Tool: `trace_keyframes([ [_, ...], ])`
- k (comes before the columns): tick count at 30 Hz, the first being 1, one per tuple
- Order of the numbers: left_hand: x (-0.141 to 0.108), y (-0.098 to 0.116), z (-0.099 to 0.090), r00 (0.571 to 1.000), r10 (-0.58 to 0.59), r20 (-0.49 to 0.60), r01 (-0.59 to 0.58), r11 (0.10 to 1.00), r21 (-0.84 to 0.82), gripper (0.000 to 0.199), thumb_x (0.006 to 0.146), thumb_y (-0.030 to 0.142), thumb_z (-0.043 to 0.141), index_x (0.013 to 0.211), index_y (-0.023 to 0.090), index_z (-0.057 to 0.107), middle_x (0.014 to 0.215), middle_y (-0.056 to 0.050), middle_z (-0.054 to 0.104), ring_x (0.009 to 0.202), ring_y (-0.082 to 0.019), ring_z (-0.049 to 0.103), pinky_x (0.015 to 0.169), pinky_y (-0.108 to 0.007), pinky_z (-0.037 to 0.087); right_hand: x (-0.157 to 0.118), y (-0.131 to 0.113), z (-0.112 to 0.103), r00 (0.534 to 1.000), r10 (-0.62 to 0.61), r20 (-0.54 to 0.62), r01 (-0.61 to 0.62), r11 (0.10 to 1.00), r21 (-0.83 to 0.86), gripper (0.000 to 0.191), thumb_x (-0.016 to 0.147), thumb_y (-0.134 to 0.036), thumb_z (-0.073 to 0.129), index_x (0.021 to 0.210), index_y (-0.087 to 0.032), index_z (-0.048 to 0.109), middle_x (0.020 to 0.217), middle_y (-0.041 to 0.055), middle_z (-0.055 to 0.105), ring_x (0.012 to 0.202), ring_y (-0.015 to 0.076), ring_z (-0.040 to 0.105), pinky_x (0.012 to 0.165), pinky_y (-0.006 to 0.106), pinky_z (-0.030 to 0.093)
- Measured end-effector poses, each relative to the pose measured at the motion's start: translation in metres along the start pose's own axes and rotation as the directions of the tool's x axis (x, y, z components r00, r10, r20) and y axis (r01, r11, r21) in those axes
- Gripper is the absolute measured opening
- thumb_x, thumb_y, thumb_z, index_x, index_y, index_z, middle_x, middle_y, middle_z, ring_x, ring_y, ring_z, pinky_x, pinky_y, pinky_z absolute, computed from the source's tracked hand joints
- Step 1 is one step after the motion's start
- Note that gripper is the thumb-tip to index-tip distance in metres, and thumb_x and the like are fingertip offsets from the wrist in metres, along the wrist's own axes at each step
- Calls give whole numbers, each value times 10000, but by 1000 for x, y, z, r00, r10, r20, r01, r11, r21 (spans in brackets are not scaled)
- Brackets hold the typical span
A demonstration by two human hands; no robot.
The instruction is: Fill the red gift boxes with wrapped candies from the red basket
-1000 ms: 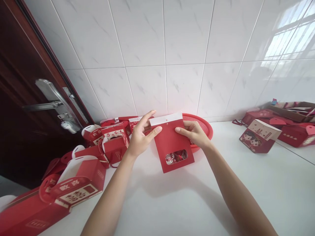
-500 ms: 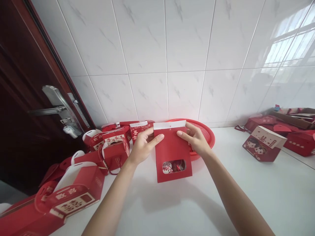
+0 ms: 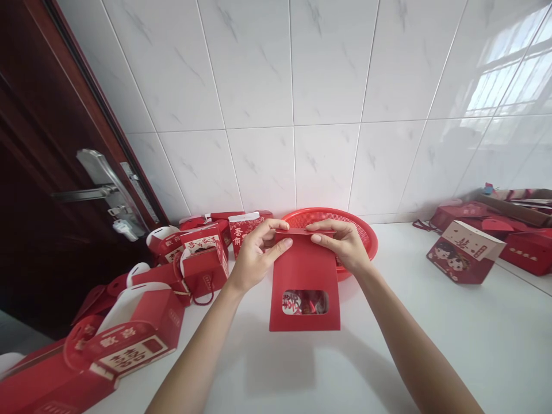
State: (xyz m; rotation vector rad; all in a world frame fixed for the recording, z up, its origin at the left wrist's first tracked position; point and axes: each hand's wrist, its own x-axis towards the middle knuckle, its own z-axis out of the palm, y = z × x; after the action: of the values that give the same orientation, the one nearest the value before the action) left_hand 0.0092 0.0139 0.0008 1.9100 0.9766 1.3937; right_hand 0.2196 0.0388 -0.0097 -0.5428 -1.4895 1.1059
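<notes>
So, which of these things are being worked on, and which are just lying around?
Being worked on: red paper bag with its top folded over, pinched by the left hand and right hand.

Lying around: red plastic basket, red gift boxes by the door, printed gift box.

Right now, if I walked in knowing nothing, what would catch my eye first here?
The red paper pouch with a window in its front stands out first, pinched at its folded top by the left hand and right hand above the white counter. Behind it sits a round red mesh basket, and red gift boxes lie heaped to the left.
</notes>
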Motion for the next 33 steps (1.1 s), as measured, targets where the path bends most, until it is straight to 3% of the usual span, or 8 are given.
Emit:
trace_keyframes([
  [3,0,0,1,1000,5,-4,-5,1000,-8,220,860,403,704,964,230,618,866,-18,641,785,-182,632,694,-294,542,0,3,1,996,-79,-29,78,996,-39,172,752,-429,824,824,-273,812,881,33,788,878,225,719,722,322,577],
  [6,0,0,2,1000,14,-20,-14,1000,7,208,844,382,708,914,220,599,875,-20,642,808,-179,637,705,-281,533,-1,3,3,996,-79,-35,75,992,-103,239,823,-474,754,777,-243,800,828,47,775,839,218,707,720,322,560],
  [11,1,-1,2,996,62,-66,-61,998,25,183,836,336,698,884,204,581,858,-13,628,807,-161,644,694,-247,511,-2,0,7,999,14,-31,-17,994,-105,243,812,-440,777,966,-251,777,962,47,765,857,218,710,665,304,572],
  [17,1,1,-2,994,102,-28,-100,994,47,160,838,303,692,905,201,588,852,-4,612,770,-144,626,666,-232,499,-3,0,9,1000,-8,-25,6,996,-83,226,801,-433,786,802,-209,761,810,38,741,741,187,684,593,272,544],
  [21,0,6,-4,995,85,49,-85,996,2,249,812,336,736,970,207,593,913,-21,646,804,-165,639,691,-256,518,-3,-2,9,998,-41,-38,36,991,-125,209,805,-419,781,786,-213,760,794,35,743,735,189,683,590,280,539],
  [25,1,6,-3,1000,8,22,-8,1000,-4,316,869,453,687,1048,198,630,783,-6,629,721,-165,606,649,-263,496,-3,-3,9,997,-66,-45,57,984,-170,212,813,-421,772,783,-212,758,789,35,743,736,191,680,597,287,536],
  [30,3,3,-2,999,0,46,-1,999,33,340,892,508,655,891,171,701,731,-1,618,666,-145,558,618,-255,461,-3,-1,9,994,-98,-46,85,969,-233,213,801,-428,784,796,-216,763,821,40,756,780,204,694,630,297,551],
  [33,2,4,-2,1000,8,19,-8,1000,7,335,886,500,668,866,168,705,748,-6,634,689,-150,574,628,-254,465,-3,-3,7,997,-63,-49,54,983,-176,221,780,-425,803,777,-212,746,802,34,743,740,191,687,587,280,538],
])
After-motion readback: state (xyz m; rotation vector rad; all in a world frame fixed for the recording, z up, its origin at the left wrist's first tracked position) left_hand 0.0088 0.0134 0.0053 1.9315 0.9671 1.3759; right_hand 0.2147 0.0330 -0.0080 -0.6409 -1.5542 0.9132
